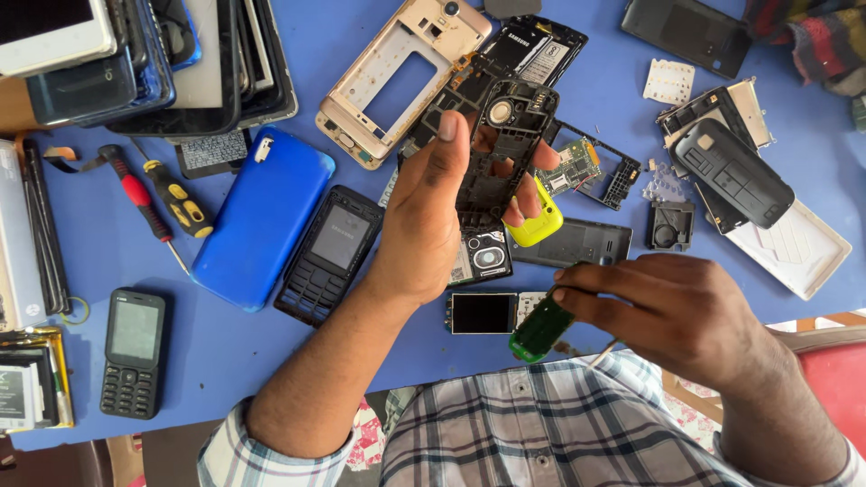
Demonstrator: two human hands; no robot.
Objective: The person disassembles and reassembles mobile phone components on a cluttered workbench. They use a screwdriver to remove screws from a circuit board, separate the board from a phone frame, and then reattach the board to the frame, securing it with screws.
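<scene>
Blue phone cover (262, 216), keypad phone (133, 352) and screwdrivers (180, 206) lie on blue table (595, 99).

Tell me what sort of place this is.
Probably a phone repair bench: the left hand holds a bare black phone frame, the right hand a green circuit board, with screwdrivers on the blue table.

**Blue worktop in even light**

A blue table (586, 54) fills nearly the whole view, its surface matte and evenly lit, with only soft shadows. At the table's near right corner a red seat (834, 374) with a pale wooden edge shows. Below the table's near left edge lies dark, dim floor.
</scene>
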